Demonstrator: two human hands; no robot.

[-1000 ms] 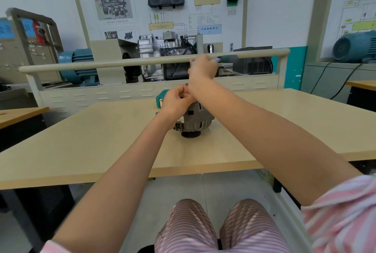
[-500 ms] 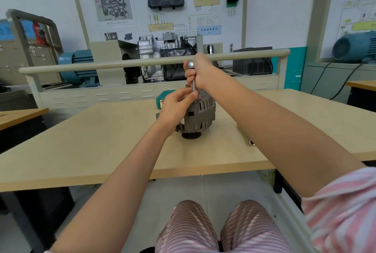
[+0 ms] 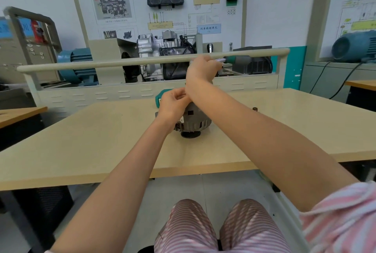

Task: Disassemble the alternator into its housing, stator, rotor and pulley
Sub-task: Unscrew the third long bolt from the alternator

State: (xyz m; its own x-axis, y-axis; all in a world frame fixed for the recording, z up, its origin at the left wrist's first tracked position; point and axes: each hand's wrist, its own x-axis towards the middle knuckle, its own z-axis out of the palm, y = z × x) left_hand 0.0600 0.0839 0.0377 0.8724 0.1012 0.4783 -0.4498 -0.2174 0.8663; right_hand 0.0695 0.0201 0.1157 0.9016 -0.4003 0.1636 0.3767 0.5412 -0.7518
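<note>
Two hands are at work in the single head view. My left hand [image 3: 173, 100] rests on top of the alternator [image 3: 193, 119], fingers curled as if pinching something small there; what it pinches is hidden. My right hand [image 3: 201, 67] is raised above the alternator, fingers wrapped round the handle of a tool [image 3: 234, 59] that lies roughly level, its green and grey end pointing right. I take it for a ratchet or driver; its working end is hidden behind the hand.

The alternator stands on the table [image 3: 101, 141], near mid-table, dark pulley [image 3: 190, 134] downward and touching the surface. A small loose part [image 3: 254, 108] lies on the table to the right, well apart.

Judgement: the step is loosening a fastener on the upper end. To do it well, I should keep the tool square on the fastener, steady the body with the left hand so it does not rock on the pulley, and catch each fastener as it frees.
</note>
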